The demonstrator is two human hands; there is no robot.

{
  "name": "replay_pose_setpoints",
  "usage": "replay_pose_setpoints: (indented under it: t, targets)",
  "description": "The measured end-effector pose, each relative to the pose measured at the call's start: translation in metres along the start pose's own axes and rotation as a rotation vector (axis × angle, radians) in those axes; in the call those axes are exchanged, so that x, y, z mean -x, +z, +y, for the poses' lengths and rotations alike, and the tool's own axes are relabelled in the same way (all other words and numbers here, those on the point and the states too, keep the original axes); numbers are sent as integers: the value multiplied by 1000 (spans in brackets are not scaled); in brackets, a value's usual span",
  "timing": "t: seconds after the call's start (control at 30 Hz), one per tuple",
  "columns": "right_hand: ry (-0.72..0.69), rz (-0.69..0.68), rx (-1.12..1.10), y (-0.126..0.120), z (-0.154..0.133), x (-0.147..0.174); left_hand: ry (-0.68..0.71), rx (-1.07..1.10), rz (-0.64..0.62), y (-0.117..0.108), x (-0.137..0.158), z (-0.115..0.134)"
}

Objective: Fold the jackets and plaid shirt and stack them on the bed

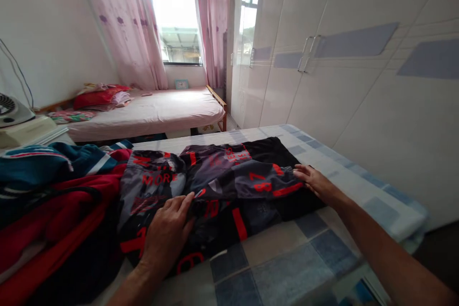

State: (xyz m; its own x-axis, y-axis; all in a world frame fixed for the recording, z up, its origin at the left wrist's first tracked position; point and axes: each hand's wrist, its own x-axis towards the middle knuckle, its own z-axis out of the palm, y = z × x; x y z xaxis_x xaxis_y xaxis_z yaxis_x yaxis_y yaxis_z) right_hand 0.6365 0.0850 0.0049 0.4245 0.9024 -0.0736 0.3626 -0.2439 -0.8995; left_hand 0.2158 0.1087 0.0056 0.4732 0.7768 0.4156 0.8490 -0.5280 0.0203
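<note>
A black and grey jacket (218, 186) with red lettering lies spread on the bed in front of me. One of its sleeves (258, 184), marked with red figures, is laid lengthwise across the body. My left hand (168, 227) rests on the jacket near the sleeve's upper end, fingers extended over the cloth and not closed. At the other end, my right hand (317, 182) touches the sleeve's cuff with its fingers stretched out; the underside of that hand is hidden.
A heap of red and teal clothes (71, 210) lies against the jacket's left side. The bed under it has a blue and white checked cover (287, 258). Beyond stand a pink-sheeted bed (161, 107) and, along the right, a white wardrobe (322, 91). A fan (14, 110) sits at far left.
</note>
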Motion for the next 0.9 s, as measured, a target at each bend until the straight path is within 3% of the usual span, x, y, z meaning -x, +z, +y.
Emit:
replay_pose_setpoints:
  t: [0.1, 0.23, 0.33, 0.43, 0.53, 0.63, 0.7, 0.8, 0.9]
  targets:
    - [-94, 33, -6, 8, -13, -2, -38, 4, -47, -4, -1, -2]
    - [-264, 126, -183, -3, -22, -3, 103, 20, 211, -11, 9, -3]
    - [-243, 156, -214, -17, -14, 2, 257, -20, 260, -9, 20, -1]
    - [-187, 118, -28, -23, 6, 7, 397, -9, 147, -2, 25, 1]
    - [-182, 144, 327, -22, 19, 12, 406, 48, -25, -7, 23, 4]
    - [-361, 320, 624, -13, 5, 18, 339, 141, -141, -24, 11, 11]
    - [-552, 370, 701, 0, -16, 25, 310, 173, -104, -33, 3, 18]
    - [-763, 258, 753, 27, -40, 35, 349, 136, -25, -25, -5, 25]
    - [-791, 101, 882, 50, -33, 33, 402, 85, -92, 4, -1, 22]
